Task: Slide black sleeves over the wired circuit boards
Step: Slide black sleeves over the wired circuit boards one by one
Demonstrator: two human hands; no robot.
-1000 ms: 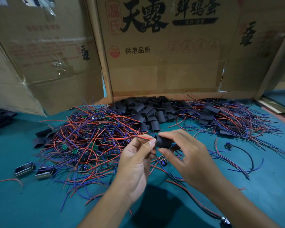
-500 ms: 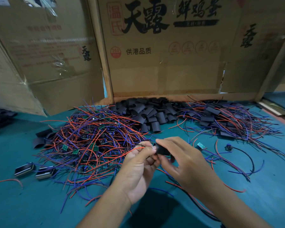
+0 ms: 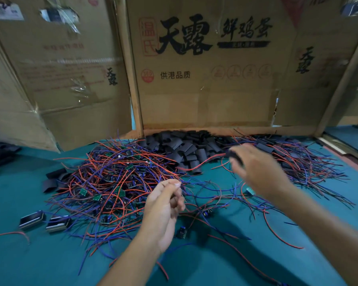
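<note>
Teal desk (image 3: 39, 254). Left: tangled red and blue wired circuit boards (image 3: 116, 182). Centre: left hand (image 3: 163, 209), fingers pinched together, on what cannot be told. Behind: loose black sleeves (image 3: 186, 145). Right: blurred right hand (image 3: 256, 172) pinching a sleeved board (image 3: 235, 156); trailing wires likely to snag the heap, tugging the sleeve off.

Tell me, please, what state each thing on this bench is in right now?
Left hand: fingers curled, nothing clearly held.
Right hand: blurred, grips sleeved board.
Bare wired boards: tangled heap, unsleeved.
Loose black sleeves: piled, unused.
Finished pile: sleeved, wires splayed.
</note>
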